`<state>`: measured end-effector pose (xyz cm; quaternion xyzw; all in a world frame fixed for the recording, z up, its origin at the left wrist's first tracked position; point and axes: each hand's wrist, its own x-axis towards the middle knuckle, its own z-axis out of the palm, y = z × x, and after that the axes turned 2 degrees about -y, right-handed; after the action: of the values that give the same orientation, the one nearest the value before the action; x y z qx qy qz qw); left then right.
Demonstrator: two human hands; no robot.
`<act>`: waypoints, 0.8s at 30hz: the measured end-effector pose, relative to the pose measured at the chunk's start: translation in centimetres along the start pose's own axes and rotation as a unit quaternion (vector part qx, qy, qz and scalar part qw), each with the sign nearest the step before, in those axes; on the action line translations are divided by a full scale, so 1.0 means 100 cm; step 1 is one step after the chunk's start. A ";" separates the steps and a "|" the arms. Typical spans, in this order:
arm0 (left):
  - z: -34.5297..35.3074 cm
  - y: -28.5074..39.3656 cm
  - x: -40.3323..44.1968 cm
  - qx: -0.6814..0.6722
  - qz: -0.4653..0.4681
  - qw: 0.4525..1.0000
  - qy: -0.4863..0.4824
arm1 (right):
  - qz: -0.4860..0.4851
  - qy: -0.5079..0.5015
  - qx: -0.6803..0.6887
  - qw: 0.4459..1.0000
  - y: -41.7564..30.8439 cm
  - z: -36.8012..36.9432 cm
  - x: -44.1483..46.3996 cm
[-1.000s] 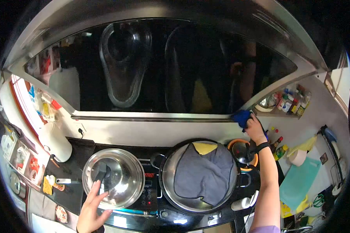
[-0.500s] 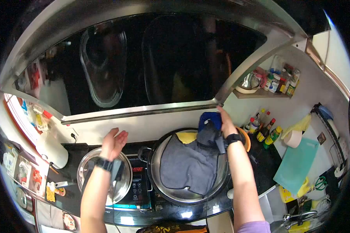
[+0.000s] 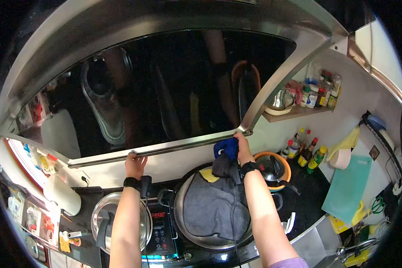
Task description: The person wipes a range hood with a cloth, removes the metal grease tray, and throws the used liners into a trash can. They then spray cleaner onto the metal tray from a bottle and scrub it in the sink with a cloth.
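Note:
A range hood [image 3: 178, 140] with a dark glass front stretches across the view. My left hand [image 3: 135, 166] grips its lower edge near the middle, fingers curled at the metal rim. At the edge's right end is my right hand [image 3: 243, 149], its fingers against the rim and closed on a blue cloth [image 3: 225, 146]. Dark grey fabric [image 3: 223, 166] hangs just beneath the blue cloth. Under it, a large grey cloth [image 3: 214, 207] is spread over a wide steel pan [image 3: 179, 214], with a yellow cloth [image 3: 208, 175] showing at its top corner.
A glass-lidded pot [image 3: 98, 210] stands left of an induction cooker [image 3: 161, 228]. Right of the pan are an orange-rimmed bowl [image 3: 286, 172] and sauce bottles [image 3: 316, 158]. A spice shelf [image 3: 299, 111], a green cutting board [image 3: 347, 190] and a faucet [image 3: 357, 248] are farther right.
My left hand, free in the air before, has come up onto the hood's lower edge. My right hand and the blue cloth have shifted slightly left along the edge. The camera view has tilted.

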<state>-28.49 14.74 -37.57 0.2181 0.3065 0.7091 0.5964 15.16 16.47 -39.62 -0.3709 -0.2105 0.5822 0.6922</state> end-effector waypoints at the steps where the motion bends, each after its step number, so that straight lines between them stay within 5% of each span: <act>1: 0.004 0.000 -0.003 -0.011 0.006 1.000 -0.012 | 0.006 -0.001 -0.002 1.000 -0.001 -0.001 0.001; 5: -0.012 0.001 0.014 -0.010 0.007 0.995 -0.099 | 0.022 -0.017 0.021 0.999 0.001 -0.007 0.011; 12: -0.001 0.003 0.007 -0.035 -0.005 0.999 -0.030 | 0.062 0.005 0.020 0.998 -0.006 0.002 0.010; 18: -0.018 0.003 0.012 0.009 0.002 0.995 -0.097 | -0.086 0.053 -0.116 0.988 0.006 -0.004 0.015; 20: -0.026 0.005 0.018 0.005 0.008 0.992 -0.127 | -0.239 0.118 -0.128 0.955 0.008 -0.003 0.003; 21: -0.024 0.013 0.012 -0.048 0.027 0.997 -0.045 | -0.266 0.076 -0.063 0.959 0.001 -0.004 -0.005; 23: -0.016 0.040 -0.007 -0.128 0.070 0.979 0.142 | -0.112 0.040 0.011 0.993 -0.005 -0.024 -0.007; 24: -0.029 0.054 -0.006 -0.149 0.094 0.969 0.172 | -0.154 0.035 -0.034 0.987 -0.002 -0.032 -0.008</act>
<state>-34.18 13.12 -35.92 0.0298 0.2734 0.8267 0.4908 17.45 14.86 -41.36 -0.3774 -0.2609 0.4479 0.7674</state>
